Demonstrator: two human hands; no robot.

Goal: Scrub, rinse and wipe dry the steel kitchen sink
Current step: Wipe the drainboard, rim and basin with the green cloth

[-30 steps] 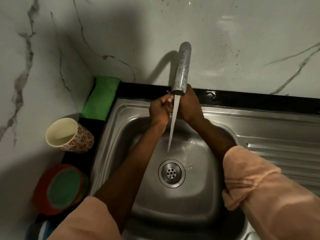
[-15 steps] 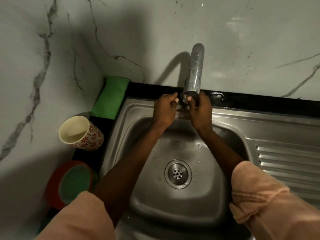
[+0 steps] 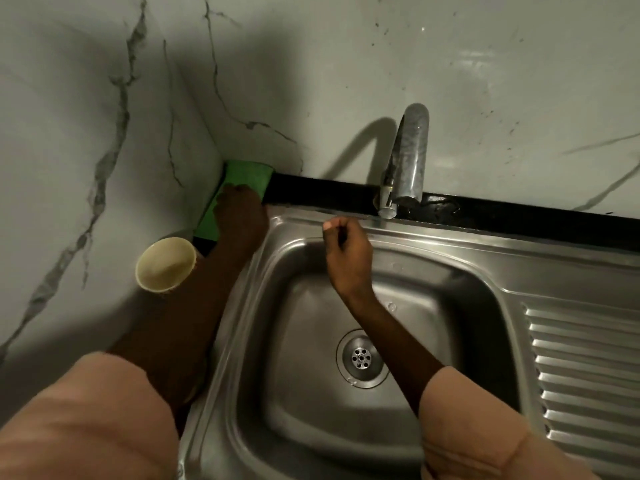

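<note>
- Sink (image 3: 398, 237) sits under the tap (image 3: 407, 161).
- Left hand (image 3: 239, 216) lies on the green cloth (image 3: 246, 174); grip unclear.
- Right hand (image 3: 348, 251) hovers over the basin, fingers curled, holding nothing.

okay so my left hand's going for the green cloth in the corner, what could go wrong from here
1. The cup stands right beside your left forearm; pulling the green cloth back toward the sink could knock it over.
2. The left hand only rests on the cloth so far; a loose hold may drop it.
3. Droplets show in the basin, so one wipe may leave streaks.
</note>
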